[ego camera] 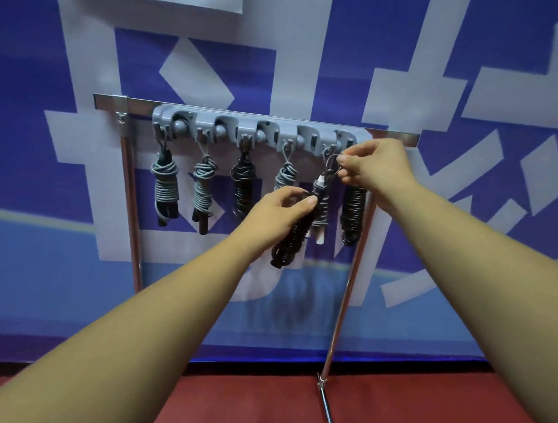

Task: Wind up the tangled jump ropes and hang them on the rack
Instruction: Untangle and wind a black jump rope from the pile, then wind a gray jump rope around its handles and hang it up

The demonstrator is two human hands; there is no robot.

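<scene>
Your forearms [158, 319] reach up toward the grey rack [254, 130]. Your left hand [282, 213] curls its fingers around a wound black jump rope [288, 246] below the rack's right half. Your right hand [374, 166] pinches a thin rope loop [332, 163] just under the rack's rightmost hook. Other wound ropes [164, 183] hang from hooks along the rack's underside.

The hook rack [254, 132] sat on the top bar of the stand [132, 197], with the banner [470, 264] directly behind. Wound ropes [203, 190] hung in a row beneath it. Towards the right end, the left hand [281, 211] held a bundle [290, 243] before the row. The right hand [374, 166] pinched a loop [331, 163], apparently at the last hook.
</scene>
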